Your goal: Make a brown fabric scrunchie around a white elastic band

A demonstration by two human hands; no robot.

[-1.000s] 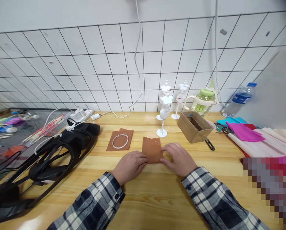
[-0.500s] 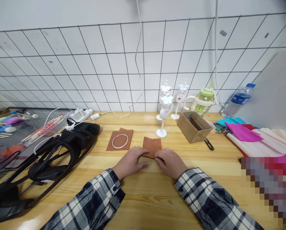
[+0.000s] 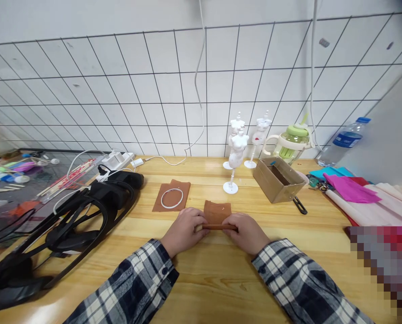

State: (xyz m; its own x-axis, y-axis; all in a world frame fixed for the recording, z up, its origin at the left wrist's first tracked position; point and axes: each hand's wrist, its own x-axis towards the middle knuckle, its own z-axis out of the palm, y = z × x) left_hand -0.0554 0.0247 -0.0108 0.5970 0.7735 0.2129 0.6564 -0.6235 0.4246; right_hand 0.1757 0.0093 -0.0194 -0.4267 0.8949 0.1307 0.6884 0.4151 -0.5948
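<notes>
Pale wooden tabletop [image 3: 201, 279]: a brown, matte fabric piece [image 3: 216, 212], its near edge rolled, is pinched between left hand [image 3: 184, 230] and right hand [image 3: 246, 232] fingertips.

Both forearms converging, left hand [image 3: 183, 229] and right hand [image 3: 245, 230] side by side, fingers [image 3: 201, 221] curled, pinching.

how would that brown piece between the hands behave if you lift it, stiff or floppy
Probably floppy: the brown fabric piece curls into a roll along its near edge between the left hand and right hand. It looks thin and likely light. Lying flat on the wooden table, it seems unlikely to slide.
</notes>
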